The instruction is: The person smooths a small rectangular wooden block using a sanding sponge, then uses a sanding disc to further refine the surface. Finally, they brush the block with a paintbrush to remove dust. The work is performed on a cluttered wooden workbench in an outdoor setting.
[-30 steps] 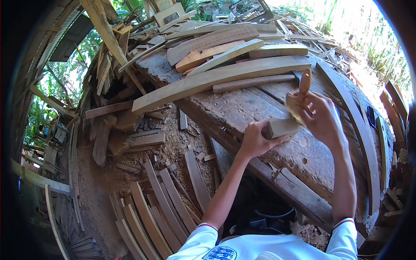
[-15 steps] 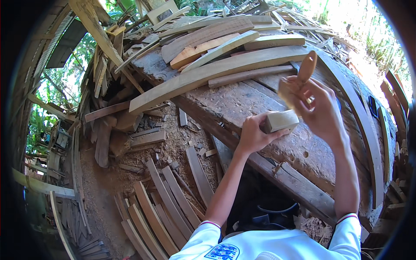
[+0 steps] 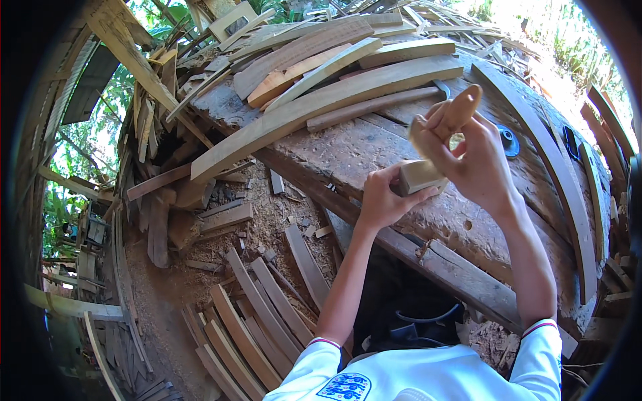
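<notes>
My left hand (image 3: pixel 384 199) is closed around a pale squared wooden block (image 3: pixel 421 176) above the workbench. Beside it, my right hand (image 3: pixel 487 159) grips a brush with a wooden handle (image 3: pixel 463 107); the handle points up and away from me. The brush's pale bristle end is blurred and partly covered by my fingers, next to the block's upper side. Whether the bristles touch the block, I cannot tell.
Curved planks (image 3: pixel 334 103) lie across the far part of the worn wooden workbench (image 3: pixel 328 157). A round blue object (image 3: pixel 508 141) rests beyond my right hand. Several curved wooden strips (image 3: pixel 244 334) lean at the lower left, near sawdust and offcuts (image 3: pixel 227 217) on the ground.
Both hands have shifted a little left in the view, the block and brush with them. The brush is turned, and the round blue object behind my right hand now shows more.
</notes>
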{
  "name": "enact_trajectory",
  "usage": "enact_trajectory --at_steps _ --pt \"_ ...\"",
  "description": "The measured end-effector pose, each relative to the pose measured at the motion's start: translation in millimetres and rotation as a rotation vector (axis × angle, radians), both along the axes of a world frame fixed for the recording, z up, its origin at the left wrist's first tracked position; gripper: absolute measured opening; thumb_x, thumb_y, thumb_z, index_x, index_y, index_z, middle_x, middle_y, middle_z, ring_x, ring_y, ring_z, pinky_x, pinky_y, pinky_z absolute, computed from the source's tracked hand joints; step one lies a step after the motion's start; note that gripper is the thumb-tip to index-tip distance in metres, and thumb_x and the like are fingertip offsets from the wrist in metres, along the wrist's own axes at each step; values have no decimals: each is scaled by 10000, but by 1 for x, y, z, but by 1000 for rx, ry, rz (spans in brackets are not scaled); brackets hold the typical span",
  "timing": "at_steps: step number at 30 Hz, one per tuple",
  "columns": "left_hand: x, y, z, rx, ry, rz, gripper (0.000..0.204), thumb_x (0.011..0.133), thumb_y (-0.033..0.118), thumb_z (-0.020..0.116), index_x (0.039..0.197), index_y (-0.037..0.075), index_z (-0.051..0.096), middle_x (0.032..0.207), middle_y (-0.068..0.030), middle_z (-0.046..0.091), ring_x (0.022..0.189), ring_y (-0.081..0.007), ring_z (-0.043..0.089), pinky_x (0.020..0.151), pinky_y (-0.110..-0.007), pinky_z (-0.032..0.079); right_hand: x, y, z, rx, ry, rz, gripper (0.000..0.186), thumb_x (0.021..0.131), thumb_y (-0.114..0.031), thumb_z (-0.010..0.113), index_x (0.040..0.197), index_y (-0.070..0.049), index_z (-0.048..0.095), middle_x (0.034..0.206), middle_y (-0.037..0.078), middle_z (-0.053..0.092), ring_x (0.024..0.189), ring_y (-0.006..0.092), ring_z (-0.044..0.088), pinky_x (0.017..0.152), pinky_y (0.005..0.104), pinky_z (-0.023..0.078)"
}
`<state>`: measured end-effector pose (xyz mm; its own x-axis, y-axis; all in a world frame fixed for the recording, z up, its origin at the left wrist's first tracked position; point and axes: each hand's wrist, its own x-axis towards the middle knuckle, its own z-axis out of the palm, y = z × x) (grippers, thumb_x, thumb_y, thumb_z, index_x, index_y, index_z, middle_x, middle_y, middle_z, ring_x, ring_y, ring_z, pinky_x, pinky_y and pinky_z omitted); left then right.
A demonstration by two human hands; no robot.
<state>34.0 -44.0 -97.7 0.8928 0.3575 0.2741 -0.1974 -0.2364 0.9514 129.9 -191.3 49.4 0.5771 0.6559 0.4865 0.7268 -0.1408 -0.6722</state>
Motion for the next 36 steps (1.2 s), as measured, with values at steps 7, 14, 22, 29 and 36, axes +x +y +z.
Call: enact_trajectory --at_steps 7,14,22,29,36 --pt "-2 5 -5 122 49 32 517 783 361 958 1133 17 794 937 -100 824 816 -178 802 767 -332 624 16 -3 -25 49 115 82 142 949 -111 752 1068 -33 741 1009 38 762 864 118 724 684 302 585" --pt "0 -2 3 121 -42 59 510 781 363 961 1135 32 801 936 -95 826 815 -169 802 747 -321 623 20 -15 7 -13 40 -50 187 971 -167 757 1062 -4 761 992 110 783 888 206 766 737 363 626" --pt "1 -1 5 141 -48 57 521 774 379 968 1120 27 802 922 -96 826 815 -158 803 729 -324 620 35 -10 2 -350 -184 -94 203 976 -196 746 1007 2 718 918 166 753 872 283 767 797 437 591" --pt "-5 12 -9 307 68 89 492 770 378 971 1068 27 798 917 -110 819 833 -183 810 738 -340 623 -2 4 19 -43 90 309 284 983 -265 757 1094 -4 752 924 146 778 857 265 773 752 440 583" --pt "-2 4 18 101 19 -95 485 819 294 958 1181 40 757 1060 -102 820 940 -170 795 847 -338 624 24 4 31 -328 -112 94 247 949 -233 825 1062 -15 792 1053 132 796 879 268 776 822 395 634"
